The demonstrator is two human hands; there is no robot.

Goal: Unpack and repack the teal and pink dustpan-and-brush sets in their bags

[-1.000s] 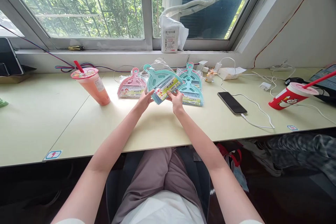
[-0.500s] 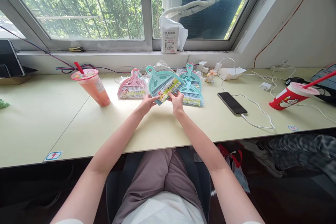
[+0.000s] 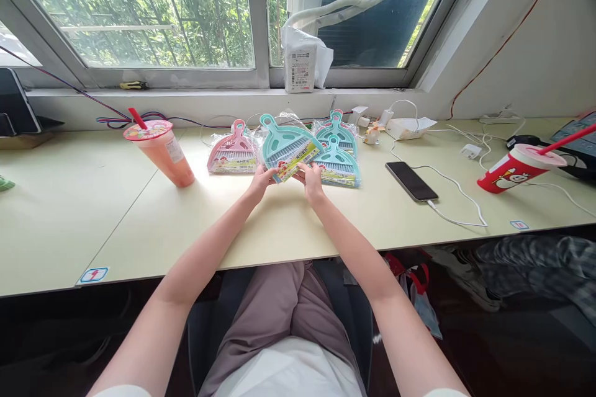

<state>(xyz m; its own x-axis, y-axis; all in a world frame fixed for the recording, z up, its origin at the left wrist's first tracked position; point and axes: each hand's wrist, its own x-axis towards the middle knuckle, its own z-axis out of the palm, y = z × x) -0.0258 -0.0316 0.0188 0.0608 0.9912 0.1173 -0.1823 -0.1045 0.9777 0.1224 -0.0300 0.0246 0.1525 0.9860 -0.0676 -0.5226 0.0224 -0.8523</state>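
Observation:
A teal mini dustpan and brush set in a clear wrapper is held up at a tilt above the table, its handle toward the upper left. My left hand grips its lower left corner, while my right hand has its thumb and fingers on the lower right edge, over the yellow-green label. A wrapped pink dustpan set lies to the left of it. To the right rest two more teal sets, a front one partly behind my right hand and a back one with pink showing at its edge.
A cup of orange drink stands on the left of the table. A phone with a white charging cable lies on the right, before a red cup. Chargers and cables run along the back wall. A person's checked-trouser leg shows at lower right.
The held teal dustpan set has shifted slightly left and tilted a little. My right fingers have loosened a bit along its edge. The other sets have not moved.

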